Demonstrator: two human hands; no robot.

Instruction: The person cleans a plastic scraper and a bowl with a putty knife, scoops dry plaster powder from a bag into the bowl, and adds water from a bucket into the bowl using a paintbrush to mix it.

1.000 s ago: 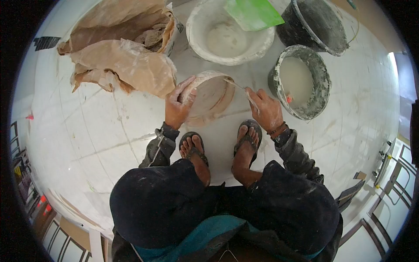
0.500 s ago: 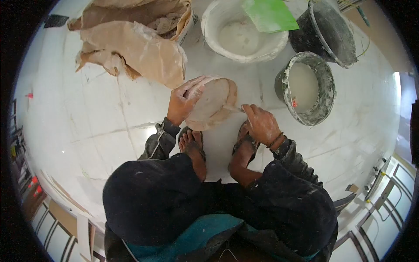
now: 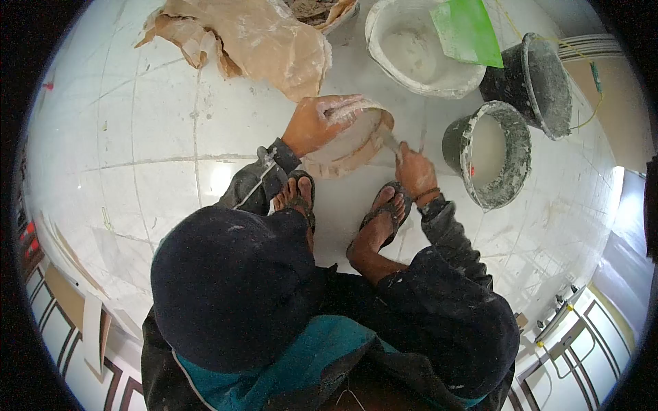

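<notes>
Looking down on white tiled floor (image 3: 123,123), dirty along the joints. Swung sideways in the last second: all floor gear now further right in frame. Probably just a head turn, not a rearrangement.

Up top, brown paper bag (image 3: 267,48), torn and crumpled, now with less of its mouth in frame. Right of that, pale basin (image 3: 375,51) with crusted rim. Further right, black bucket (image 3: 504,77). Nearer than both, smaller bucket (image 3: 517,147), dark, with caked rim and pale liquid (image 3: 488,147) inside. Back at the basin, green sheet (image 3: 473,31) across its right edge.

Main item: bowl (image 3: 343,164), coated pale inside, just ahead of the sandalled feet (image 3: 299,193), between both hands and well apart from the smaller bucket. Tilted a bit; can't tell if touching the floor.

Left hand (image 3: 312,127): grip closed on the bowl's far-left rim, now further over it than a second ago. Right hand (image 3: 416,171): grip closed on flat-bladed tool (image 3: 389,139), slightly blurred. At the far inner wall a second ago, then at the near-right wall, now up at the right side by the rim. Reads as strokes along the wall, mid-work, with left steadying.

Smallest: red bit (image 3: 471,170) at the left edge of the liquid. Untouched.
</notes>
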